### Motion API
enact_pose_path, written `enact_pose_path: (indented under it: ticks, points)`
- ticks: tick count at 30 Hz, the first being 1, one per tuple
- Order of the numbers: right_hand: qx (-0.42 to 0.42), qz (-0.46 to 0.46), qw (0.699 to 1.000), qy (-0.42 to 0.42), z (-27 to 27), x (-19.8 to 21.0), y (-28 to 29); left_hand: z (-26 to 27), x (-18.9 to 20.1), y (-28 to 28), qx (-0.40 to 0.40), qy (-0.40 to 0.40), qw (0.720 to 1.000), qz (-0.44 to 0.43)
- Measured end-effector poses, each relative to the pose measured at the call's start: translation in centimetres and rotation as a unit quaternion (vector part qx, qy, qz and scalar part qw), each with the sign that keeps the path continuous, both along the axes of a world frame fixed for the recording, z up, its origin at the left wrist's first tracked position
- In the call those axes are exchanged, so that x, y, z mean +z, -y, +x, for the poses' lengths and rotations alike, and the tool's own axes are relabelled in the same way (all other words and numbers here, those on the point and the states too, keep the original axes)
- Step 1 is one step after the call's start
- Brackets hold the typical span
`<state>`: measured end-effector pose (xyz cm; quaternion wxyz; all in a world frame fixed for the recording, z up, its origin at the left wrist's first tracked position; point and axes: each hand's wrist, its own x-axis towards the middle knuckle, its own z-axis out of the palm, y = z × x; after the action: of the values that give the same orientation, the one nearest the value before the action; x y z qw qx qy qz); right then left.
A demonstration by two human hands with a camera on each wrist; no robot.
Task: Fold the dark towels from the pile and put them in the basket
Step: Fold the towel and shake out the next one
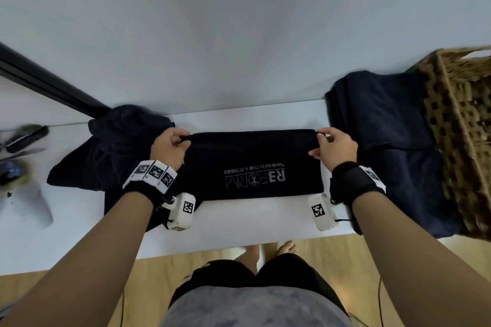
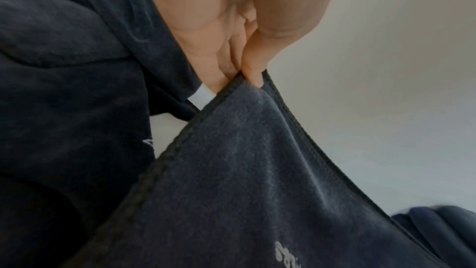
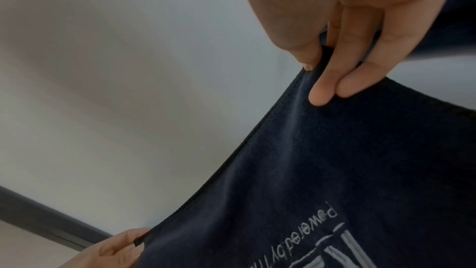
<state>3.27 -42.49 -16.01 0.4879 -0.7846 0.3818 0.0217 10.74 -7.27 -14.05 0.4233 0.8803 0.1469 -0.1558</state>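
Observation:
A dark navy towel (image 1: 252,164) with grey lettering lies stretched across the white table (image 1: 239,228), its far edge lifted. My left hand (image 1: 170,145) pinches the towel's far left corner (image 2: 247,80). On the other side my right hand (image 1: 333,146) pinches the far right corner (image 3: 316,72) between thumb and fingers. A crumpled pile of dark towels (image 1: 117,146) lies to the left, behind my left hand. The woven wicker basket (image 1: 462,125) stands at the right edge, with dark fabric (image 1: 385,125) draped in front of it.
A white wall (image 1: 239,21) rises just behind the table. A dark rail (image 1: 50,82) runs along the wall at left. Small blurred objects (image 1: 18,151) lie at the table's far left. Wooden floor (image 1: 398,255) and my bare feet show below the table's near edge.

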Motion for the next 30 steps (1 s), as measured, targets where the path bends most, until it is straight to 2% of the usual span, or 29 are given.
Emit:
enact_pose_path:
  ticks: [4,6,8,9,13,15,18,20,24,26,28,30]
  points:
    - [0.019,-0.036,0.999,-0.011,0.5,-1.2,-0.1,1.0,-1.2,0.1,-0.036,-0.029,0.999,0.026]
    - [0.067,-0.113,0.990,-0.044,0.0,-1.7,-0.6,0.4,-1.9,0.3,-0.100,-0.016,0.989,0.104]
    - [0.122,-0.158,0.979,-0.047,-1.0,-2.0,-1.8,-0.8,-2.5,1.1,-0.190,0.030,0.964,0.183]
    - [0.154,-0.160,0.974,-0.043,-1.4,-2.3,-2.7,-1.4,-2.8,1.9,-0.236,0.039,0.951,0.194]
    - [0.322,-0.096,0.938,-0.083,-2.9,-3.9,-6.7,-4.1,-4.3,6.5,-0.406,-0.012,0.905,0.124]
    - [0.353,-0.064,0.926,-0.116,-3.1,-4.8,-7.4,-4.9,-5.2,8.2,-0.447,-0.037,0.883,0.139]
    - [0.268,-0.029,0.951,-0.153,-3.1,-5.7,-6.2,-4.4,-6.1,8.0,-0.434,-0.051,0.872,0.219]
    - [0.223,-0.011,0.960,-0.170,-3.5,-5.9,-5.2,-3.6,-6.3,6.4,-0.385,-0.058,0.884,0.258]
    - [0.208,-0.028,0.960,-0.184,-4.5,-5.9,-4.7,-2.1,-6.5,3.3,-0.340,-0.065,0.890,0.298]
    - [0.210,-0.032,0.959,-0.188,-4.4,-5.8,-4.8,-2.0,-6.3,2.4,-0.279,-0.067,0.914,0.285]
    - [0.217,-0.071,0.955,-0.189,-4.3,-5.6,-4.5,-2.3,-6.0,2.0,-0.170,-0.053,0.952,0.248]
    - [0.212,-0.094,0.953,-0.192,-4.5,-5.5,-4.0,-2.7,-5.6,2.0,-0.081,-0.044,0.972,0.216]
